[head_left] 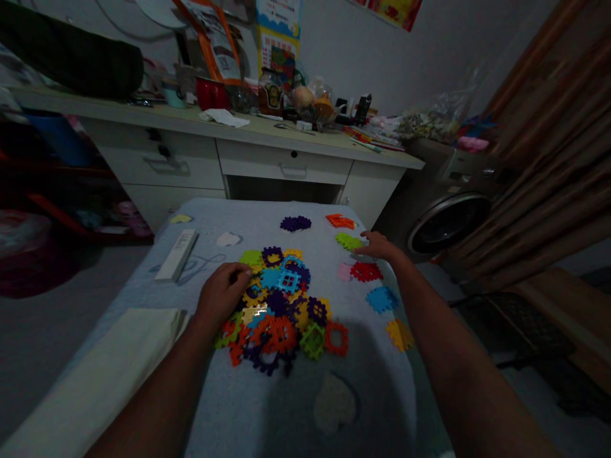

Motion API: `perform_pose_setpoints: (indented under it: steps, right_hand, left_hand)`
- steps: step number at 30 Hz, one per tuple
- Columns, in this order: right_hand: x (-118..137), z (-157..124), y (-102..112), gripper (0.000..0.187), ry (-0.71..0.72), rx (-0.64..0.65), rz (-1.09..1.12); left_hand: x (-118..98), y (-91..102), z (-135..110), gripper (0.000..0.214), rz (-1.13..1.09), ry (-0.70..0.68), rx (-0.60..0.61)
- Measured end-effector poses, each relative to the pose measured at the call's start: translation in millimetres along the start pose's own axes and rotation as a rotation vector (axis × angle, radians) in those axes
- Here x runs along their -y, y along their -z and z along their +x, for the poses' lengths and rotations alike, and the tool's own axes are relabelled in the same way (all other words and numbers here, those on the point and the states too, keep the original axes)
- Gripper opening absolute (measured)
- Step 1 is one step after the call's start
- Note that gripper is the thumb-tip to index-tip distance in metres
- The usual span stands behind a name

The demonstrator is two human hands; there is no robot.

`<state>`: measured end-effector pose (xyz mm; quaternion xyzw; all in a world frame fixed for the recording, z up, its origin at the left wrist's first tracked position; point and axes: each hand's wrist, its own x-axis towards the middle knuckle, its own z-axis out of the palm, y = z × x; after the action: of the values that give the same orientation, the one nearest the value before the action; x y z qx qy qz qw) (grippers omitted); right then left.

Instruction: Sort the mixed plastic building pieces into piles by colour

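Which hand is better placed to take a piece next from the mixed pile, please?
Probably the left hand: it is at the left edge of the mixed pile, while the right hand is farther off, by the lime-green pieces.

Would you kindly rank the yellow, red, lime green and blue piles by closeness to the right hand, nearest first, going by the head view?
From the right hand:
1. Lime green pile: immediately to its left.
2. Red pile: just below it in the view.
3. Blue pile: farther down.
4. Yellow pile: lowest of these four.
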<state>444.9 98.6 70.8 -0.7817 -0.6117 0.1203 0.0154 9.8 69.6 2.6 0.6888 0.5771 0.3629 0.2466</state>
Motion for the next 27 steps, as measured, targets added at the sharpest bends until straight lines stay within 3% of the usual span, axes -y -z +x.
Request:
perform_pose_setpoints:
  steps: [3,5,10,14,21,24,27]
  right_hand:
    - [-13.3,-28.3,-1.9,0.095,-0.036,0.122,-0.059]
    - [-16.7,-43.1,-10.8,0.091,0.006,0.157,-0.057]
    - [-10.0,-59.4,-33.6,0.060,0.101,0.042,-0.067]
    - [-0.9,-59.7,-39.2,0.050,0.144,-0.019,-0.053]
    - [-2.5,-70.2,-35.5,0.059,0.157,-0.076,0.020]
    - [-14.1,-87.5,-25.3,0.063,0.123,-0.105,0.078]
    - [-27.1,-111.5,-20.4,0.061,0.085,-0.033,0.052]
  left_hand:
    - [-1.2,0.2,0.0,0.039,0.004,0.002,0.004]
    - [-3.1,0.7,-0.4,0.039,-0.004,0.004,0.001]
    - [-5.5,1.7,-0.8,0.038,0.010,0.019,-0.013]
    - [-2.7,0.7,-0.2,0.038,0.012,0.005,-0.010]
    - [-0.1,0.2,1.2,0.040,0.034,-0.003,0.008]
    - [0.2,-0.2,1.3,0.040,0.023,-0.006,0.004]
    - [0.7,-0.8,1.2,0.041,0.023,-0.002,0.005]
